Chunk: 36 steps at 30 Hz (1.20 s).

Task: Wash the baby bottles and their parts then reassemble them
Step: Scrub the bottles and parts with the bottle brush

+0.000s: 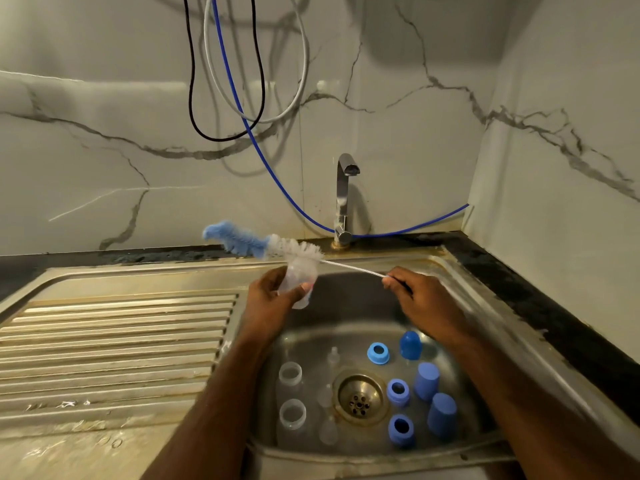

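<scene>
Stainless steel sink basin lies open beneath both hands; left hand grips the clear plastic bottle above it, right hand pinches the blue-and-white bristle brush by its wire handle.

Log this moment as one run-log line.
left hand: holds clear bottle | right hand: holds bottle brush by handle, bristles outside bottle | sink: rings, caps, teats loose | tap: no water seen
</scene>
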Each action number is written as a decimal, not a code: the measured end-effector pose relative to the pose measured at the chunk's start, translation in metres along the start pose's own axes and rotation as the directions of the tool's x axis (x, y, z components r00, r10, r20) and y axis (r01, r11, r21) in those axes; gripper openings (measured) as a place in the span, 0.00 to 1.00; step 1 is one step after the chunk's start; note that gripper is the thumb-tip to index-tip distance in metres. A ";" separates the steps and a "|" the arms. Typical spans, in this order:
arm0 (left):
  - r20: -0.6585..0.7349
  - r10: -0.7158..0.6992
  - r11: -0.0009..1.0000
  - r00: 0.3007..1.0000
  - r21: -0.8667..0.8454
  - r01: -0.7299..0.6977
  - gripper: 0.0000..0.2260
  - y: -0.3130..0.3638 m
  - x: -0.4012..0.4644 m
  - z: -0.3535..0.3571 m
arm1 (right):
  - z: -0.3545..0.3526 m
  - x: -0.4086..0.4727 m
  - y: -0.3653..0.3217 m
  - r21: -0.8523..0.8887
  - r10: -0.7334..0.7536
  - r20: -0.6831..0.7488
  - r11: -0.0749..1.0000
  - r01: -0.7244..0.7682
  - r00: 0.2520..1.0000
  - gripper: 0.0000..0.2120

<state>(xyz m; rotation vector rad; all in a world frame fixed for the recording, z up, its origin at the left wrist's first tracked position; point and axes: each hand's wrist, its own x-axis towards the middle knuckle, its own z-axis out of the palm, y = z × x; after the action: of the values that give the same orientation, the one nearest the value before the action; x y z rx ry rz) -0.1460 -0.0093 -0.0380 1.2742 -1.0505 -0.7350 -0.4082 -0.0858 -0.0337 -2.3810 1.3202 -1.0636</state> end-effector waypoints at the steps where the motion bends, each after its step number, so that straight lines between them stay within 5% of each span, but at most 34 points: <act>1: 0.036 0.006 1.000 0.999 0.006 -0.006 0.16 0.000 -0.002 0.005 | 0.005 0.000 -0.006 0.003 -0.014 0.013 1.000 0.014 1.000 0.11; 6: 0.011 -0.128 0.952 0.992 -0.279 0.126 0.16 0.011 -0.006 0.016 | -0.002 0.003 -0.006 0.026 0.032 -0.004 0.999 -0.032 0.999 0.11; 10: 0.087 -0.259 0.817 0.962 -0.511 0.266 0.18 0.017 -0.003 0.005 | -0.014 -0.001 0.008 0.033 0.052 0.029 0.998 -0.053 0.998 0.09; 16: 0.186 -0.189 0.856 0.964 -0.449 0.254 0.29 0.021 -0.010 0.017 | 0.008 0.003 -0.014 0.123 -0.021 0.053 0.992 0.014 0.998 0.09; 21: 0.333 -0.194 0.688 0.923 -0.624 0.370 0.23 0.021 -0.002 -0.008 | -0.010 -0.001 0.010 0.159 0.030 0.059 0.987 -0.039 0.998 0.09; 36: 0.385 -0.251 0.799 0.888 -0.435 0.415 0.24 0.016 -0.007 -0.001 | -0.004 -0.001 -0.004 0.141 -0.034 0.135 0.990 0.015 0.990 0.10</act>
<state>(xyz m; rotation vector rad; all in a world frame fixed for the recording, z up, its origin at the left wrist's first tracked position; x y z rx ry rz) -0.1498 -0.0001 -0.0233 0.8999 -0.7927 -1.4286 -0.4087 -0.0817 -0.0291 -2.3263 1.1350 -0.9470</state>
